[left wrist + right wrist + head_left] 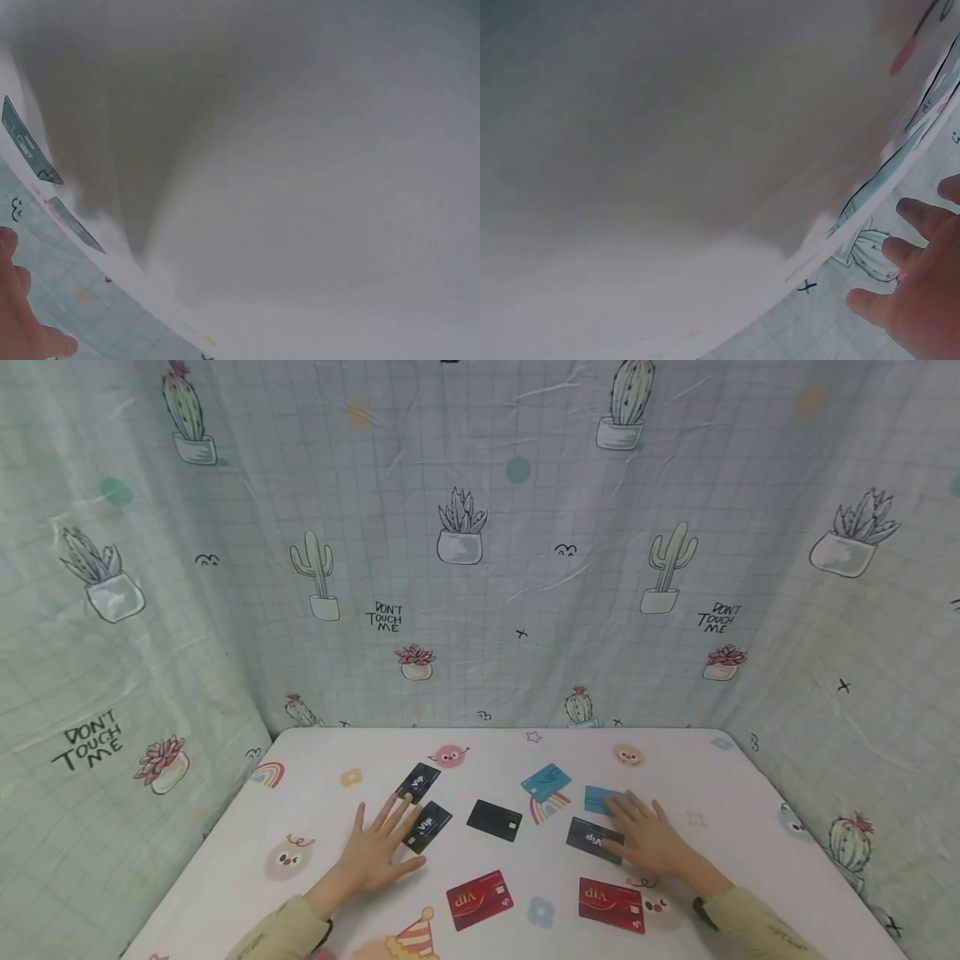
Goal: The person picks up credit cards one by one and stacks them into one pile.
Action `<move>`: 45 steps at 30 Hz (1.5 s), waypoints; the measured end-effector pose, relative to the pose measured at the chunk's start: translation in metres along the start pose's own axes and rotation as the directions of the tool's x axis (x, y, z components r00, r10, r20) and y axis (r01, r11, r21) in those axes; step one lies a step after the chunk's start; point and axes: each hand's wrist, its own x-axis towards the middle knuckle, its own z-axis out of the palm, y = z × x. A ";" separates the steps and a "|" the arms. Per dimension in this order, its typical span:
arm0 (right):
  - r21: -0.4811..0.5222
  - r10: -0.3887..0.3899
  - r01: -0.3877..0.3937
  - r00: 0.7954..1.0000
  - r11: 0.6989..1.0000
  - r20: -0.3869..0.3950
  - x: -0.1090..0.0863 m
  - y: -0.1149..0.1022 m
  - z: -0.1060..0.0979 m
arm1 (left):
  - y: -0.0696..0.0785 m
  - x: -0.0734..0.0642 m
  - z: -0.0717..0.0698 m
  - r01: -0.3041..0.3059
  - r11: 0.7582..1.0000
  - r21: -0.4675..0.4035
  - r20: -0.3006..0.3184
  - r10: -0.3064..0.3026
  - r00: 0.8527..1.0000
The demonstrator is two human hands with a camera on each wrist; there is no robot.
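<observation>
My left hand [375, 854] is spread with fingers straight, palm down. Its fingertips reach a black VIP card [422, 777], and a second black VIP card [429, 827] lies just right of the fingers. On the other side, my right hand [654, 842] is also spread, its fingers over part of a blue card [596, 799] and its thumb over the end of a black VIP card [587, 837]. Neither hand grips anything. Both wrist views show mostly tabletop, with fingers [922, 219] extended in the right one. Whether the fingers press the cards is hard to tell.
Between the hands lie a plain black card [494, 820] and another blue card [546, 782]. Nearer the front are two red VIP cards, one left [480, 900] and one right [611, 906]. A cactus-print curtain [517, 568] surrounds the white table [480, 752].
</observation>
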 end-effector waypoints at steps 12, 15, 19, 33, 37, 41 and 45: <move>0.034 -0.008 0.006 0.999 0.999 0.038 -0.003 -0.009 -0.004 | 0.008 -0.003 -0.005 -0.027 1.000 0.000 0.062 0.027 0.998; 0.047 -0.007 0.005 0.999 0.999 0.045 -0.004 -0.011 -0.003 | 0.010 -0.004 -0.004 -0.039 0.999 -0.006 0.058 0.040 0.998; 0.051 -0.019 0.017 0.999 0.999 0.045 -0.005 -0.017 -0.004 | 0.014 -0.005 -0.002 -0.060 0.998 -0.022 0.042 0.061 0.997; 0.080 -0.067 0.060 0.994 0.995 0.083 -0.006 -0.038 -0.011 | 0.031 -0.007 -0.006 -0.152 0.988 -0.026 0.064 0.153 0.986; 0.081 -0.095 0.088 0.991 0.993 0.092 -0.004 -0.041 -0.010 | 0.035 -0.009 -0.007 -0.166 0.986 -0.016 0.073 0.167 0.983; 0.072 -0.100 0.091 0.986 0.993 0.133 -0.003 -0.047 -0.011 | 0.040 -0.010 -0.009 -0.186 0.982 -0.003 0.062 0.186 0.981; 0.075 -0.090 0.078 0.982 0.994 0.169 -0.002 -0.054 -0.012 | 0.044 -0.011 -0.010 -0.203 0.979 0.002 0.054 0.203 0.978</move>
